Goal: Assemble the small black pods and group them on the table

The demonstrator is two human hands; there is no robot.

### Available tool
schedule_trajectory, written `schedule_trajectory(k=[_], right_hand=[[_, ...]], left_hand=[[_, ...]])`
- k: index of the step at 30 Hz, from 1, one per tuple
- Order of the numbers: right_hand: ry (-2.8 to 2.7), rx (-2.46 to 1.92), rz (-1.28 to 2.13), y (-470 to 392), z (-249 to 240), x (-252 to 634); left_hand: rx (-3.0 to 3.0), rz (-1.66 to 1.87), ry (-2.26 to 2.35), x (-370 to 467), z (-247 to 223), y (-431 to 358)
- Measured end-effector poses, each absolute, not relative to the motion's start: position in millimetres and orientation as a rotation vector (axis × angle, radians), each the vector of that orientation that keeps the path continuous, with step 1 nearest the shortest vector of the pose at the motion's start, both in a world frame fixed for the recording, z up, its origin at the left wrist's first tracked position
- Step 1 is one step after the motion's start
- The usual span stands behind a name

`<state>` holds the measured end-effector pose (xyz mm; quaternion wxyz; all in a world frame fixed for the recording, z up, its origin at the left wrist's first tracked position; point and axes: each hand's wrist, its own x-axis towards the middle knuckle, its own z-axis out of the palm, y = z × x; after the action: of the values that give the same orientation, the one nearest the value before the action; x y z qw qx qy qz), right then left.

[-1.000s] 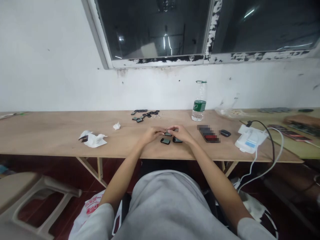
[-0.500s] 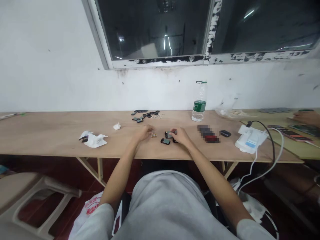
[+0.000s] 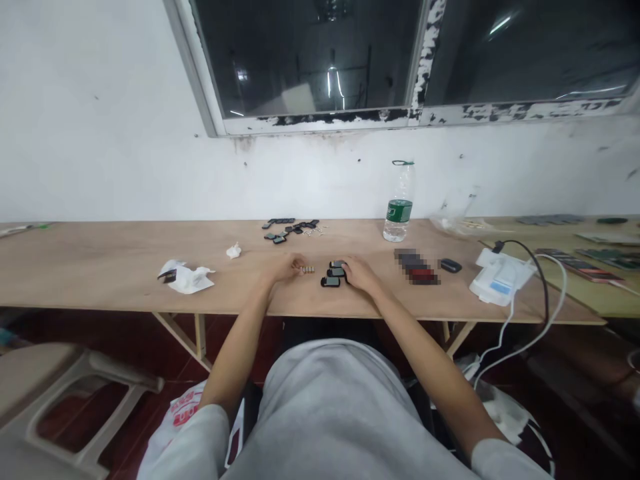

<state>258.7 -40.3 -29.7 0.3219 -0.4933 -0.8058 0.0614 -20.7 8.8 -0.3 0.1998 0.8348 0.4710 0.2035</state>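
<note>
My left hand (image 3: 286, 268) rests on the table with curled fingers, its fingertips at the left end of a short row of small metallic cylinders (image 3: 308, 269). Too small to make out clearly, these could be little batteries. To the right, three small black devices with grey screens lie one behind another: a front one (image 3: 331, 282), a middle one (image 3: 336, 272) and a back one (image 3: 337, 265). My right hand (image 3: 358, 272) has its fingers closed at the right edges of the middle and back devices, hiding those ends.
More black devices (image 3: 280, 237) and scattered small white pieces (image 3: 314, 232) lie near the wall. A water bottle (image 3: 399, 212), a black oval object (image 3: 450, 266) and a white power strip (image 3: 496, 283) with cables stand right. Crumpled tissue (image 3: 189, 277) lies left.
The devices now lie in a neater column, with the one under my right hand set down behind the front one. My left hand shifted slightly left. The co-worker's hand at far right left view.
</note>
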Motion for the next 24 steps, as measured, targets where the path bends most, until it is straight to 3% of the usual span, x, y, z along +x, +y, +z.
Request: schedule_trajectory(k=[24], right_hand=[[-2.118, -1.482, 0.074, -35.9, -36.2, 262.9]], left_hand=[[2.221, 0.618, 1.200, -19.8, -5.6, 11.3]])
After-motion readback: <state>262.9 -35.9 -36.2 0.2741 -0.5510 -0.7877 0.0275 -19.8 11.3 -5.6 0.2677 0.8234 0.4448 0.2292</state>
